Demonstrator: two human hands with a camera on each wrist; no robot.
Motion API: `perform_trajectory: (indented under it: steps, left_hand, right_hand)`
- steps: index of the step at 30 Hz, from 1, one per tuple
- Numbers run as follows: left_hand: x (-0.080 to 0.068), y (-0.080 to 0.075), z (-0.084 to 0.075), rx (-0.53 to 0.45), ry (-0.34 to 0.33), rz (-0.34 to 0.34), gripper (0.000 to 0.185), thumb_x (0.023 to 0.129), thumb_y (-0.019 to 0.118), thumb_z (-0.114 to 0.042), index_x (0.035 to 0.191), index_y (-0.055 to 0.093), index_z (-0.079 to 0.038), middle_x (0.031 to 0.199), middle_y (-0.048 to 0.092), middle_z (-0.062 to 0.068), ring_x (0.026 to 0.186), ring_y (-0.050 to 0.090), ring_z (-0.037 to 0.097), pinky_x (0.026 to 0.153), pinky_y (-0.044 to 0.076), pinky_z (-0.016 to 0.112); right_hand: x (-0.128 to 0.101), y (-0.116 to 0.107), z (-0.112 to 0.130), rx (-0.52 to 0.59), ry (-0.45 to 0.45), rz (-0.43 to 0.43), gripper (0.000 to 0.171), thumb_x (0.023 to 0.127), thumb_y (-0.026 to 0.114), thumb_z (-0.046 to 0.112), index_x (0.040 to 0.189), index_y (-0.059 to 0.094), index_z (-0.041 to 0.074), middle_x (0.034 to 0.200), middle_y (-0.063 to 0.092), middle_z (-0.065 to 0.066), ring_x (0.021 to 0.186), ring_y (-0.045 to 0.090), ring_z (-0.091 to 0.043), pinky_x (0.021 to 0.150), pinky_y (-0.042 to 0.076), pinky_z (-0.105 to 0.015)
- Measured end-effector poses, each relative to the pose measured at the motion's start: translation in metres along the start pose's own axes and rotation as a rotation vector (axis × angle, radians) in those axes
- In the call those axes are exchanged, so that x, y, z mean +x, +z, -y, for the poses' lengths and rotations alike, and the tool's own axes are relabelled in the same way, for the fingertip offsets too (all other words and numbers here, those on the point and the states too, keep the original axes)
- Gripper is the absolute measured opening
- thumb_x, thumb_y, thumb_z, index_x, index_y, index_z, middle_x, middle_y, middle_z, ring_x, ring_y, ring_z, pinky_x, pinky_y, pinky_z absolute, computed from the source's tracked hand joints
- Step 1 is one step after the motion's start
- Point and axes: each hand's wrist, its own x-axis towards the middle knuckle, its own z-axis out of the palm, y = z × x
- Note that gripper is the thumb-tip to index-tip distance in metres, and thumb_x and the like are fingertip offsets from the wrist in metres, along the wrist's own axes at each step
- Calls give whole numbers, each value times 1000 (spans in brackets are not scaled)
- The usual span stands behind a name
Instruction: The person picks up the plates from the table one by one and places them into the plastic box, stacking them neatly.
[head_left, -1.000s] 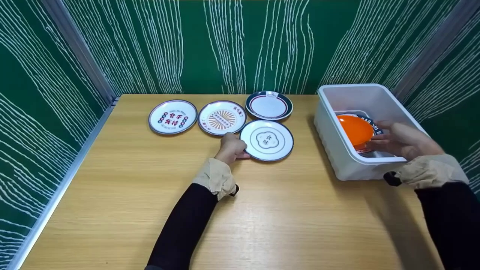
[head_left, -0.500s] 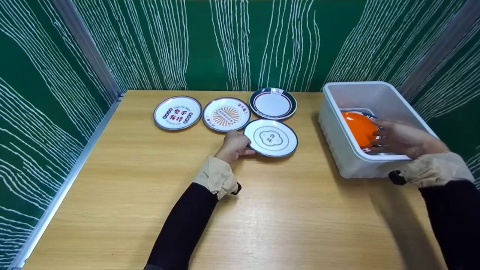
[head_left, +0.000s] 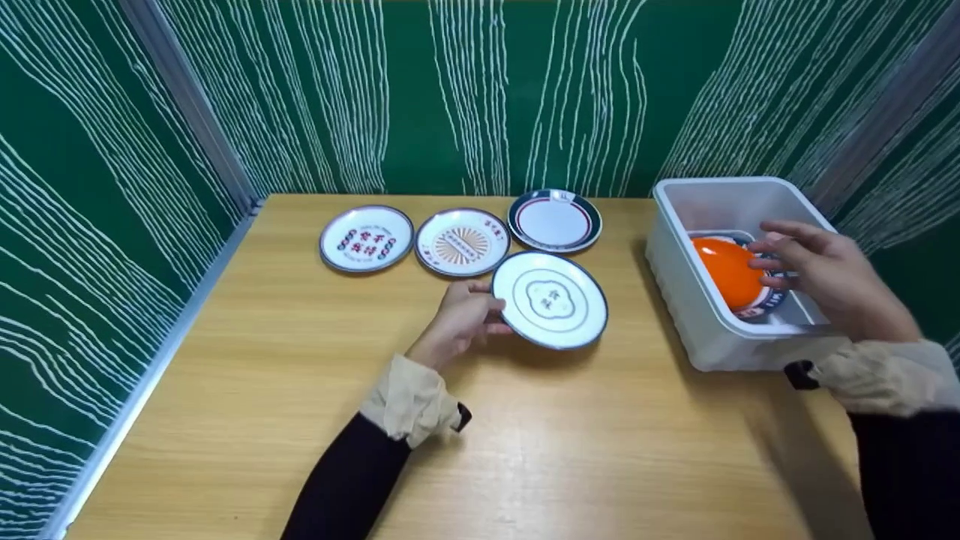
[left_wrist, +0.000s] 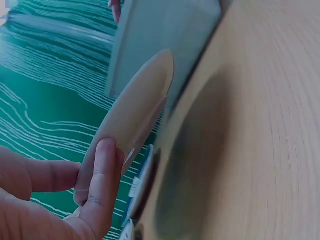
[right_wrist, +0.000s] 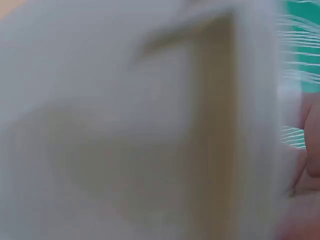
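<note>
Lifting a plate off the table with one hand, reaching into the bin with the other.

The left hand [head_left: 461,319] is pinching the near-left rim of the white plate with the flower outline [head_left: 550,299], thumb on top and fingers underneath, and that plate is sitting tilted, raised clear of the wooden table [head_left: 480,442] around the middle, casting a shadow under it. The right hand [head_left: 817,277] is hovering with fingers spread loose over the orange plate [head_left: 729,271], which is leaning inside the white plastic bin [head_left: 701,322] by the table's right edge; can't tell if the fingertips are actually touching it. Three more plates [head_left: 463,241] are lying flat in a row along the far edge.
</note>
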Motion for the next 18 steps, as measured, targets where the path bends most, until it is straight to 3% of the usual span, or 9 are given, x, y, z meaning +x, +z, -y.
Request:
perform_trajectory:
  steps: [2,4,9,11,14,16,18]
  left_hand:
    - [-7,-2,-3,-16,16,23,35,92,59,12,127,56,11,108,66,21,76,71,26,79,63,43]
    - [-15,-4,-8,-24,36,37,35,94,59,10,129,55,10,109,66,21,79,71,26,79,63,43]
    - [-36,-1,-26,-46,92,70,35,98,60,5,131,53,7,112,69,21,84,71,26,76,64,38]
    - [-45,0,-33,-61,103,88,35,99,60,3,133,52,5,114,70,21,85,72,27,76,64,37]
    - [-59,2,-41,-87,112,114,34,100,61,1,133,53,2,117,71,20,87,73,27,76,64,36]
    - [-67,2,-45,-105,121,126,34,100,60,1,133,53,1,117,71,20,88,73,27,76,64,36]
    - [-73,3,-47,-116,133,141,34,100,60,1,134,53,1,118,70,20,87,73,27,77,64,36]
  right_hand:
    - [-11,6,10,25,-61,-38,75,98,53,55,159,35,15,118,62,14,101,65,-3,84,58,-19]
    - [-23,15,20,119,-118,-57,68,99,57,50,156,40,17,120,64,9,102,67,-6,83,58,-18]
    - [-53,44,47,326,-281,-30,57,101,65,32,152,46,15,127,64,-6,106,68,-16,87,56,-18]
    - [-65,59,56,285,-348,-49,52,103,63,27,150,48,13,128,64,-9,106,68,-16,88,56,-17]
    - [-80,81,67,73,-450,-110,47,105,60,24,149,49,11,128,65,-12,106,67,-15,89,54,-13]
    - [-88,95,71,-106,-468,-147,49,106,58,27,152,47,14,130,64,-14,109,65,-16,87,50,-9]
    - [-91,107,74,-204,-444,-132,57,105,58,33,157,40,17,133,63,-18,110,65,-20,83,50,-8]
